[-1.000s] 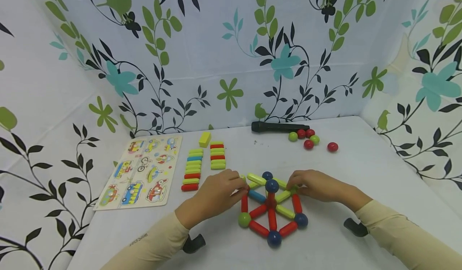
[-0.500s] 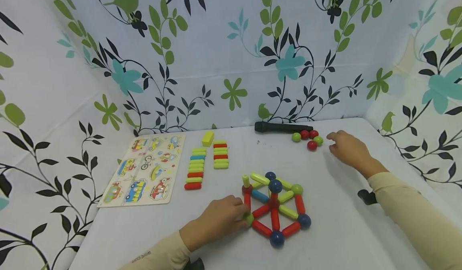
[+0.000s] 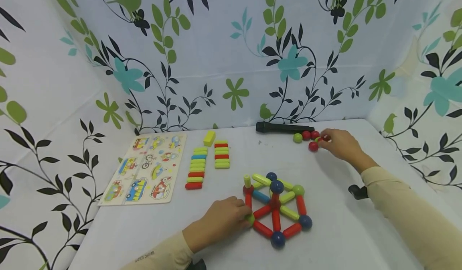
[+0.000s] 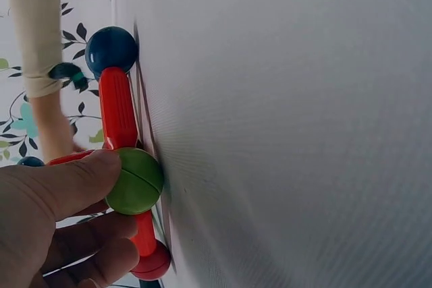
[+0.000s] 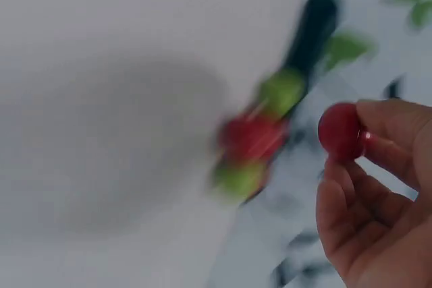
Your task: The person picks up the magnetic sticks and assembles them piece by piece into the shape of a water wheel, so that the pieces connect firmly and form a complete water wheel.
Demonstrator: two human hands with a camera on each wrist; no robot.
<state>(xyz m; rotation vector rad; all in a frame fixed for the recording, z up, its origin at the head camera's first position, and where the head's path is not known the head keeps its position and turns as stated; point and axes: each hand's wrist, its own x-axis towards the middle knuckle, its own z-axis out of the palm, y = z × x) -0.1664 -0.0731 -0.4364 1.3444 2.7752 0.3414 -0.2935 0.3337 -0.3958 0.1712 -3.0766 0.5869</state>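
A wheel-like frame of red, yellow-green and blue rods [image 3: 276, 220] joined by coloured balls lies on the white table. At its left corner my left hand [image 3: 218, 224] pinches a green ball [image 4: 137, 181] between thumb and fingers, with red rods [image 4: 118, 109] attached to it. A short yellow-green rod [image 3: 247, 180] stands upright on a red ball at the back left corner. Toward the back right, my right hand [image 3: 341, 144] pinches a loose red ball [image 5: 340, 131] between thumb and fingers, beside a cluster of red and green balls [image 3: 306, 135].
Behind the ball cluster lies a black microphone [image 3: 284, 128]. Two rows of loose rods [image 3: 195, 168] and a yellow block [image 3: 209, 138] are left of centre. A picture puzzle board [image 3: 174, 189] lies at the far left. Patterned cloth [image 3: 202, 69] rises behind the table.
My right hand let go of the frame, moved to the back right and picked up the lone red ball, now near the cluster. My left hand shifted forward to the frame's left green ball.
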